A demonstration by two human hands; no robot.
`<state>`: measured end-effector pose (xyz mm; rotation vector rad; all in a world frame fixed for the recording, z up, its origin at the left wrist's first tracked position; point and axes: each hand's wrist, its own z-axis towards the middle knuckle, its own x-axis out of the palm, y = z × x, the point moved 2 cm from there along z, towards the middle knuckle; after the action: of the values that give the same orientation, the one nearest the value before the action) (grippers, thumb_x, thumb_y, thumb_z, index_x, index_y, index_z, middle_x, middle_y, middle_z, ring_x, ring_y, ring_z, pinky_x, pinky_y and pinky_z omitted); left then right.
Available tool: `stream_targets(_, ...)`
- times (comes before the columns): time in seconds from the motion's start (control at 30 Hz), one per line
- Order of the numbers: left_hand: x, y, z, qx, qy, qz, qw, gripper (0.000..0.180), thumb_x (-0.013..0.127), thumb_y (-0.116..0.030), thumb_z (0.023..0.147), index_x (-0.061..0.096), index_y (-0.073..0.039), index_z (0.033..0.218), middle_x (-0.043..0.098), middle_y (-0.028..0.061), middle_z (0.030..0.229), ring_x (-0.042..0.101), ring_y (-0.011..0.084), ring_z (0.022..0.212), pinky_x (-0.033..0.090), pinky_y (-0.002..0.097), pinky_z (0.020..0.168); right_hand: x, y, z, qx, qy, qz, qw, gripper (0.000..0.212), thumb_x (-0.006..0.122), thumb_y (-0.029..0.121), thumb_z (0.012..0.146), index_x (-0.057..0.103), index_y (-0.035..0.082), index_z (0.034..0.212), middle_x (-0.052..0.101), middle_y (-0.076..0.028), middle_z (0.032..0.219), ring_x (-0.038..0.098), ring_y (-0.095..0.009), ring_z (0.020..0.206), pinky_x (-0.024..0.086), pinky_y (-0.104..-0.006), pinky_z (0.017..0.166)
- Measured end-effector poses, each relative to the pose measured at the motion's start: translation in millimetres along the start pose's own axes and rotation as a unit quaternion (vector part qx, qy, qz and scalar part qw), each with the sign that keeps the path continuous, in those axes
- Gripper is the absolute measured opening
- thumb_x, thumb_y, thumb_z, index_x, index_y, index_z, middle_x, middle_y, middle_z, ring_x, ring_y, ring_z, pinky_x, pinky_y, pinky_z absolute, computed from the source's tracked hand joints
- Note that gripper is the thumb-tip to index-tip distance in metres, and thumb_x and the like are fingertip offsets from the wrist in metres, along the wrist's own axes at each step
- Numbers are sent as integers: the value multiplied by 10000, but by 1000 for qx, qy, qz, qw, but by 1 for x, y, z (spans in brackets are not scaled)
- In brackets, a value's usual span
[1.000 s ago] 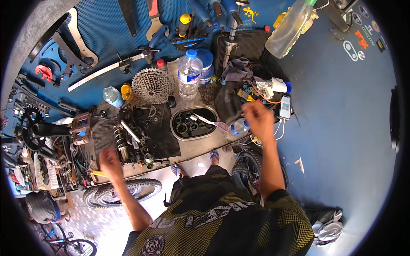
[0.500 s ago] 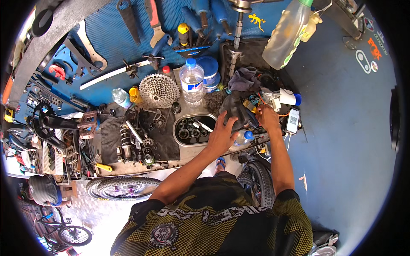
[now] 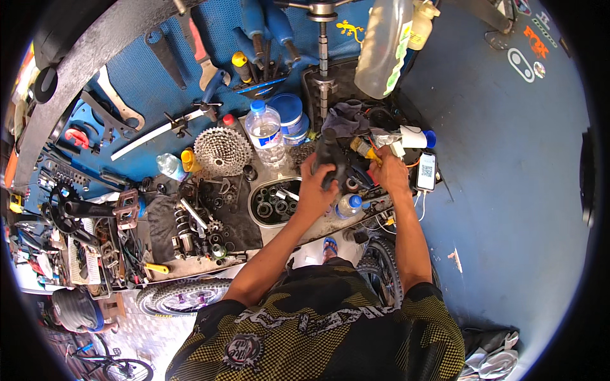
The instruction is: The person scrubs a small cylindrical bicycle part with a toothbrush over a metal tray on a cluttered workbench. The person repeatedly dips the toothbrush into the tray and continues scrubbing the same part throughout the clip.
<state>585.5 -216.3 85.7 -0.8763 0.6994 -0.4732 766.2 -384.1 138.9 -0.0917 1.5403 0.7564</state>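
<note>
My left hand (image 3: 316, 190) is closed around a bunched black rag (image 3: 329, 154), lifted beside the oval tray (image 3: 253, 214) of metal rings and small parts. My right hand (image 3: 392, 173) is at the right end of the bench, its fingers closed on what looks like a yellow-handled brush (image 3: 367, 150). Between my hands lie dark-handled tools and a small bottle with a blue cap (image 3: 349, 205). Just right of my right hand is a phone (image 3: 427, 172) with a white cable. Behind the hands lies a crumpled grey cloth (image 3: 345, 119).
Left on the bench are a large cassette (image 3: 222, 151), a shock absorber (image 3: 185, 227) and a crank arm (image 3: 89, 209). A clear water bottle (image 3: 265, 141) and a blue tub (image 3: 287, 113) stand at the back. Tools hang on the blue board; wheels (image 3: 184, 297) stand below the bench edge.
My left hand has closed on the black rag and drawn it up and left, uncovering tools beneath. The brush now shows in my right hand. The whole view has shifted slightly.
</note>
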Motion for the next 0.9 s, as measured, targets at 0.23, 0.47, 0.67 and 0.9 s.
stream_targets(0.23, -33, -25, 38, -69, -25, -118, 990, 485, 845, 23, 851, 696, -140, 1283, 409, 188, 1613, 604, 336, 1358, 630, 424, 932, -26, -2, -12, 21, -25, 66, 997, 381, 761, 267, 971, 649, 76, 1281, 792, -276, 1075, 752, -488, 1075, 569, -576, 948)
stream_targets(0.47, 11, -37, 70, -25, 8, -98, 995, 464, 851, -70, 904, 658, -171, 1314, 406, 172, 1602, 609, 320, 1345, 623, 415, 937, -59, 15, -17, 16, -106, 71, 992, 331, 744, 270, 995, 631, 71, 1233, 788, -275, 1031, 753, -499, 979, 562, -591, 860)
stream_targets(0.67, 61, -33, 80, -15, 48, -124, 991, 457, 781, -52, 946, 612, -152, 1358, 352, 265, 1574, 537, 514, 1401, 512, 510, 1136, -98, 27, -38, 17, -148, 88, 985, 312, 735, 269, 1002, 644, 61, 1215, 784, -262, 960, 752, -489, 919, 561, -577, 821)
stream_targets(0.9, 85, -18, 95, 62, -21, -56, 996, 465, 807, -94, 965, 625, -139, 1390, 407, 268, 1547, 563, 466, 1364, 550, 475, 1047, -120, 38, -59, -3, -152, 107, 983, 304, 740, 262, 999, 647, 53, 1200, 792, -245, 985, 768, -456, 907, 576, -529, 802)
